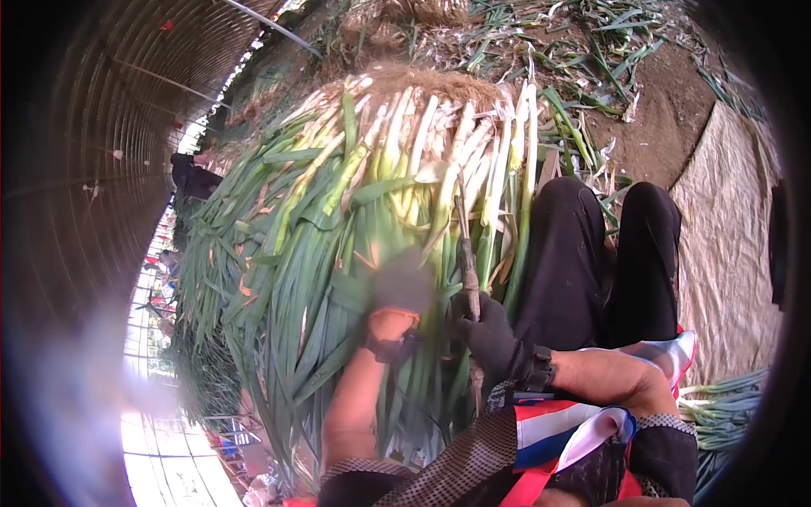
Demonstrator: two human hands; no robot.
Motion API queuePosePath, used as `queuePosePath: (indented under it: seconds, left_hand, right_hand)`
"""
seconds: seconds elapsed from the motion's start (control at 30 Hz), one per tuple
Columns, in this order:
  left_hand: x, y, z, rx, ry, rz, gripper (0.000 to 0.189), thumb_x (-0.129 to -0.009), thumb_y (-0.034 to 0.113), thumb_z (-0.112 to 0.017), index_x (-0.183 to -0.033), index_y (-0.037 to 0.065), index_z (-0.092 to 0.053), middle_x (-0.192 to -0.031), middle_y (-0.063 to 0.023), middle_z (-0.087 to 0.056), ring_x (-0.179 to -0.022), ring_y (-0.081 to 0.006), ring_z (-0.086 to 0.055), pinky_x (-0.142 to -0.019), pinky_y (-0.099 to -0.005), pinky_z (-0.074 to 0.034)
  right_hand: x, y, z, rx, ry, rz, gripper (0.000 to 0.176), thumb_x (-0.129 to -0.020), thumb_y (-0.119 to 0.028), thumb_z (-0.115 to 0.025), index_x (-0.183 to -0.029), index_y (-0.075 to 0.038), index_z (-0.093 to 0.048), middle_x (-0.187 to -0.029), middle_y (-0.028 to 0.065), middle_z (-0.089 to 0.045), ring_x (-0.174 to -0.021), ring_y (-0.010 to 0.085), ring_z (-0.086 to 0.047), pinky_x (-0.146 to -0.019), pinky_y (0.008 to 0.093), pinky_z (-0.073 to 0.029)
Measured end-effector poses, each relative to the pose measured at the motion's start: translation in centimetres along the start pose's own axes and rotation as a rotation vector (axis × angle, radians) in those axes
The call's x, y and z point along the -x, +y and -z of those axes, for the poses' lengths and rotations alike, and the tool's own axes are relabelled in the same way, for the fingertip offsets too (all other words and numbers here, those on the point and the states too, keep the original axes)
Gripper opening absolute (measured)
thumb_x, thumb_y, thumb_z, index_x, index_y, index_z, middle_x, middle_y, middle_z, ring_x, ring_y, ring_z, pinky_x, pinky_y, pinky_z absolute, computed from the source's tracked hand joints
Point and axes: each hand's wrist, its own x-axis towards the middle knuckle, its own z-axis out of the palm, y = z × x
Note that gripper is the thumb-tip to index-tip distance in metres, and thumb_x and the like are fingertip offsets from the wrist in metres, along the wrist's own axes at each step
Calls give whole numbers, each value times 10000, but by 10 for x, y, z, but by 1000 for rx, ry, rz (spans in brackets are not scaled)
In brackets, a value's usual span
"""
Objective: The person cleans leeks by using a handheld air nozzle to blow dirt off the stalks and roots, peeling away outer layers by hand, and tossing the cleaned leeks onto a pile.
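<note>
A thick heap of long green onions (312, 228) lies in front of me, white stems and roots toward the top and green leaves trailing down to the left. My left hand (403, 283), in a grey glove, is smeared by motion over the leaves near the middle of the heap, its fingers unclear. My right hand (492, 338), in a dark glove, is closed around a long thin rod (469, 262) with a worn, brownish shaft. The rod's narrow upper end lies over the pale stems at the right side of the heap.
My bent knees (562, 245) are just right of the heap. A beige woven sheet (728, 245) covers ground at the far right, with more green onions (722, 414) below it. Loose leaf scraps (604, 59) litter the soil above. A curved mesh wall (110, 169) stands at left.
</note>
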Motion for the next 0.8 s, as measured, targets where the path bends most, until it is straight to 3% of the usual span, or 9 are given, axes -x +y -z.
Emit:
queuePosePath:
  seconds: [0.07,0.2,0.4,0.5,0.6,0.63,0.7,0.73,0.8]
  left_hand:
    - [0,-2,-3,46,90,26,320,-800,345,-611,-932,55,-585,-849,-143,-611,-819,-334,-604,-663,-445,-474]
    - [26,24,55,-118,-112,35,435,-801,373,-630,-1028,12,-544,-861,-184,-603,-842,-369,-594,-723,-470,-473]
    - [63,-22,75,-336,-173,-426,220,-734,215,-623,-897,71,-588,-805,-119,-586,-739,-299,-589,-627,-423,-457]
    - [47,15,95,-63,176,-587,101,-844,174,-583,-786,92,-569,-677,-91,-547,-570,-261,-546,-478,-401,-396]
    - [3,56,132,-300,378,-600,137,-850,167,-580,-732,104,-552,-652,-52,-520,-510,-217,-509,-445,-386,-365]
    - [-16,59,127,-699,537,-338,41,-824,139,-581,-810,108,-604,-718,-53,-560,-600,-221,-549,-494,-387,-404]
    - [-65,49,140,-741,760,-180,134,-830,147,-560,-899,106,-667,-794,-75,-619,-731,-228,-604,-577,-381,-459]
    - [-93,28,163,-390,818,-293,170,-862,183,-538,-911,99,-677,-803,-96,-638,-772,-230,-618,-612,-373,-475]
    - [-143,-17,169,-152,903,5,205,-857,239,-548,-888,91,-686,-829,-118,-662,-774,-266,-631,-661,-372,-499]
  right_hand:
    - [5,-3,-1,-48,-30,-67,162,-722,-1,-597,-872,-10,-538,-725,31,-554,-671,125,-563,-613,278,-484]
    - [-7,-15,0,2,-20,-27,192,-723,-18,-608,-905,-2,-552,-742,55,-580,-670,135,-574,-609,289,-481]
    - [-31,3,22,135,-29,27,238,-718,-44,-621,-942,15,-566,-773,85,-604,-692,150,-584,-627,300,-472]
    - [-34,7,29,197,91,43,235,-709,-28,-618,-927,9,-539,-741,39,-545,-667,116,-508,-597,277,-434]
    - [-35,13,30,133,124,-10,260,-713,-32,-617,-957,9,-539,-738,36,-532,-676,113,-499,-600,281,-431]
    - [-30,9,28,114,132,-6,267,-715,-37,-617,-965,10,-539,-736,36,-530,-675,114,-499,-599,284,-432]
    - [-22,1,24,101,164,8,270,-719,-41,-616,-972,12,-538,-732,36,-528,-670,115,-498,-594,288,-433]
    - [-18,-2,23,113,182,15,267,-721,-41,-615,-971,14,-537,-731,36,-528,-667,117,-498,-591,289,-433]
    - [-16,0,22,212,218,51,257,-727,-40,-613,-966,16,-537,-727,35,-529,-659,115,-499,-583,288,-432]
